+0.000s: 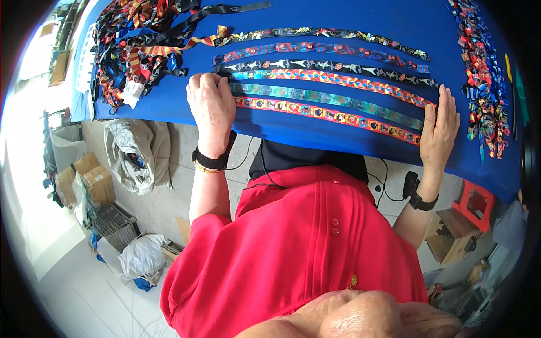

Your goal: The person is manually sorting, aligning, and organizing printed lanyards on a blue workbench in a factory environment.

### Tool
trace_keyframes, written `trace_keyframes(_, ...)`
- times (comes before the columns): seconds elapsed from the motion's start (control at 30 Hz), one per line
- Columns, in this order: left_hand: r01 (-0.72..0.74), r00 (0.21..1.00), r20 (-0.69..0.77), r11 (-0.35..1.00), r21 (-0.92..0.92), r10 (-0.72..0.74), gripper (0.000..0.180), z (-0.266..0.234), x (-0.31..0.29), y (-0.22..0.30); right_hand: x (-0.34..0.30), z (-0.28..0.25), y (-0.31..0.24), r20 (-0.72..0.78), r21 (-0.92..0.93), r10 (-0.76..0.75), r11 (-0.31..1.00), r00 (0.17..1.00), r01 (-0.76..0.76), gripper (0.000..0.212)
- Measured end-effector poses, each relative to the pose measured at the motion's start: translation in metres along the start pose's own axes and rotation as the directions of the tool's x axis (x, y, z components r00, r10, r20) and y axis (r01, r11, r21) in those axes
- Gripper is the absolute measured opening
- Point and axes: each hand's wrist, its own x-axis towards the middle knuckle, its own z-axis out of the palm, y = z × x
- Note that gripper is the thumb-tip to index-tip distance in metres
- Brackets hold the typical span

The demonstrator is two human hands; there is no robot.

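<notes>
Several printed fabric straps lie side by side across the blue cloth. Nearest me is a red strap with small picture squares (318, 112), then a green-teal strap (332, 100) and a red, yellow and blue strap (338, 78). Beyond these run a black strap with white figures (315, 65), a blue-red strap (338, 50) and a black floral strap (332, 32). My left hand (211, 110) is curled at the left ends of the nearer straps; its fingertips hide what they grip. Stretched out flat, my right hand (440, 124) touches their right ends.
A tangled heap of straps (152, 50) covers the table's far left, with a small white tag (132, 93). Another long pile of straps (479, 84) lies at the right. Below the blue table edge (315, 141) are a large sack (138, 152), cardboard boxes (96, 180) and a red stool (474, 204).
</notes>
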Motion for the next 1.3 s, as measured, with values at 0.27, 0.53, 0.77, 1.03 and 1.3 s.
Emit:
trace_keyframes(0.27,0.004,1.000,-0.029,1.000,-0.020,-0.005,0.012,0.0012,0.0002,-0.0010,-0.0006,-0.0003,0.0005,-0.005,0.025,0.000,1.000,1.000,0.001,0.052)
trace_keyframes(0.53,0.075,0.997,0.028,0.997,-0.022,-0.075,0.011,-0.0004,0.0045,0.0029,-0.0005,0.0016,0.0026,-0.011,0.015,0.001,1.000,1.000,-0.001,0.052)
trace_keyframes(0.77,0.048,0.999,-0.005,0.999,0.006,-0.048,0.008,0.0047,0.0047,0.0011,0.0004,0.0009,0.0006,-0.021,0.034,-0.012,0.999,1.000,0.013,0.053)
trace_keyframes(1.03,0.111,0.994,-0.010,0.992,-0.060,-0.111,0.017,0.0042,0.0018,-0.0029,-0.0006,0.0010,0.0025,-0.019,0.023,-0.003,1.000,1.000,0.003,0.052)
trace_keyframes(1.3,0.124,0.992,-0.027,0.992,-0.007,-0.124,0.019,0.0061,0.0039,-0.0004,0.0002,0.0003,0.0007,-0.017,0.030,0.001,1.000,1.000,-0.001,0.052)
